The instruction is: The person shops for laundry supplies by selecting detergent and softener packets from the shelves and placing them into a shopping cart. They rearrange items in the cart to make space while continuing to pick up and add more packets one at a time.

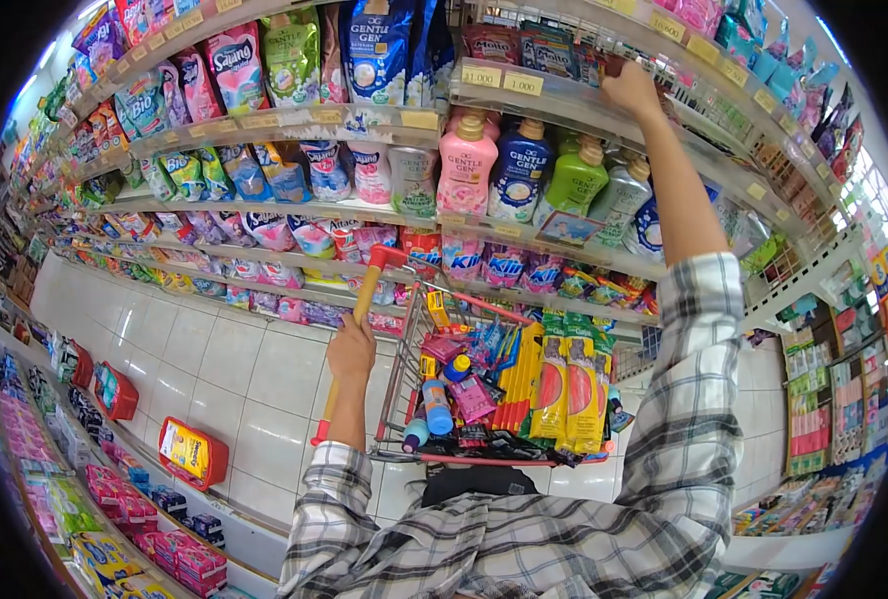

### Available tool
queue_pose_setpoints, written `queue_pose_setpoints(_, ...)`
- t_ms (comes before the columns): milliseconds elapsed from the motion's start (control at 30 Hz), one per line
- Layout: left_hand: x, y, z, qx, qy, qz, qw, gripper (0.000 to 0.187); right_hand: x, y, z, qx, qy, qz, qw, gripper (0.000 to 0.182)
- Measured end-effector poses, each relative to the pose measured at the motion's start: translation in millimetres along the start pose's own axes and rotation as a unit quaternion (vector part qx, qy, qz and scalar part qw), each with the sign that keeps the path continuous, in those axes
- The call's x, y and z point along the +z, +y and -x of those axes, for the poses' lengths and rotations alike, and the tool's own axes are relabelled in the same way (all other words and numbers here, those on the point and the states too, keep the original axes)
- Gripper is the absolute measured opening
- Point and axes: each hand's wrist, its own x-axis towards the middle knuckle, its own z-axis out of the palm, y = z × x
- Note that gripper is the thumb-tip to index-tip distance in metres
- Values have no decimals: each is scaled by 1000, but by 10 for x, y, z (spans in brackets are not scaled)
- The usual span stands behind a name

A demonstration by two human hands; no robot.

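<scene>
The right arm stretches up and forward, its hand [631,88] at the upper shelf [574,112] beside small sachets [551,58]; the fingers are bent, and I cannot tell whether they grip anything. The left arm is bent lower, its hand [352,349] wrapped around the yellow handle [366,299] of a wire cart [494,460]. Inside lie yellow packs [567,389], a blue bottle [437,407] and assorted packets [474,397]. The shelf's front edge runs below the right hand; bare floor tiles [279,364] stretch left of the cart.
</scene>
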Motion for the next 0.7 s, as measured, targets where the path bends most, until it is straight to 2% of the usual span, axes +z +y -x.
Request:
queue_pose_setpoints(67,19,-16,-18,2,-3,6,1000,35,53,68,-212,51,-99,65,992,44)
queue_pose_setpoints(100,11,-11,-19,0,-4,2,1000,35,116,175,-376,90,-184,50,978,52)
queue_pose_setpoints(167,1,-6,-15,1,-5,8,1000,35,543,556,-724,130,-191,46,972,55)
queue_pose_setpoints(233,-20,5,-22,1,-5,5,1000,35,531,418,-658,186,-195,61,961,59)
queue_pose_setpoints(333,-39,18,-18,-2,-4,-8,1000,34,517,411,-634,213,-177,55,959,59)
queue_pose_setpoints(433,-58,27,-14,-5,-9,-2,1000,35,442,386,-618,235,-215,55,946,59)
queue_pose_setpoints(633,-41,21,-19,-11,-6,13,1000,37,10,-57,-227,258,-121,22,958,49)
queue_pose_setpoints(700,-7,5,-9,-6,0,13,1000,37,69,-4,-149,212,4,16,977,41)
